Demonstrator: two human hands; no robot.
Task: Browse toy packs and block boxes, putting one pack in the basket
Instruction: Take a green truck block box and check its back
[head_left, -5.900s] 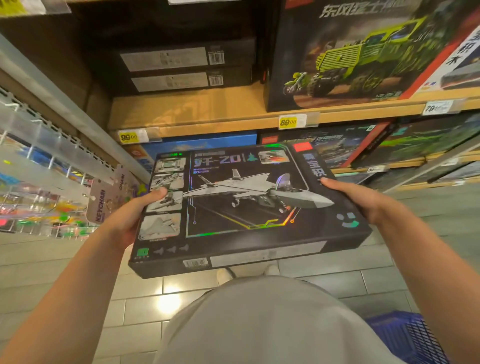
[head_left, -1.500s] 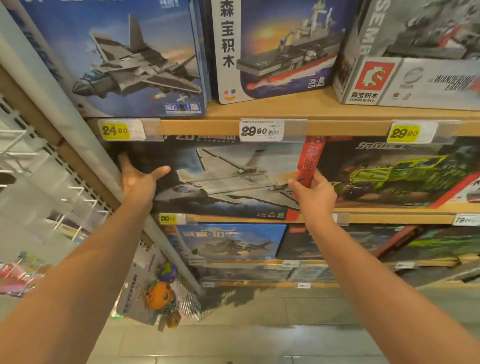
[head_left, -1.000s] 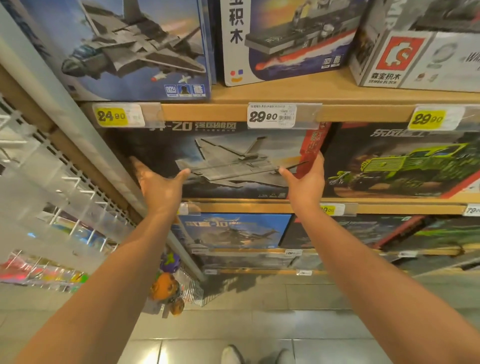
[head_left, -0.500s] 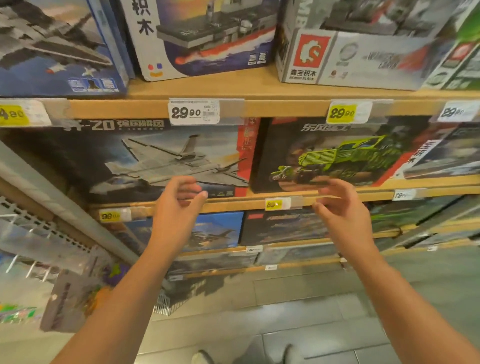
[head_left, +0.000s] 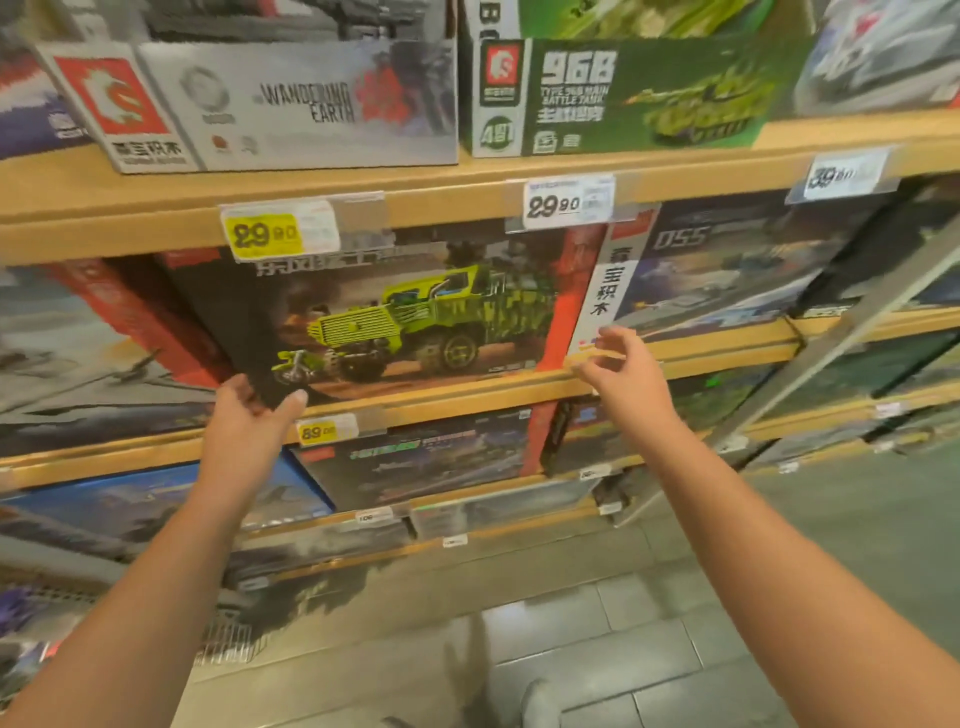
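A dark block box picturing a green army truck (head_left: 405, 322) stands upright on the middle wooden shelf (head_left: 467, 392). My left hand (head_left: 249, 426) pinches the box's lower left corner, thumb on the front face. At the box's lower right corner hovers my right hand (head_left: 626, 374), fingers spread and holding nothing. No basket is in view.
A grey jet box (head_left: 78, 353) stands left of the truck box and a warship box (head_left: 727, 270) to its right. Above are a grey Wandering Earth box (head_left: 291, 104) and a green tank box (head_left: 623, 93). More boxes fill lower shelves. A metal upright (head_left: 841, 332) slants at right.
The jet box I held went back on the shelf. Both hands left it and moved right to the green truck box, where my left hand has taken its lower left corner.
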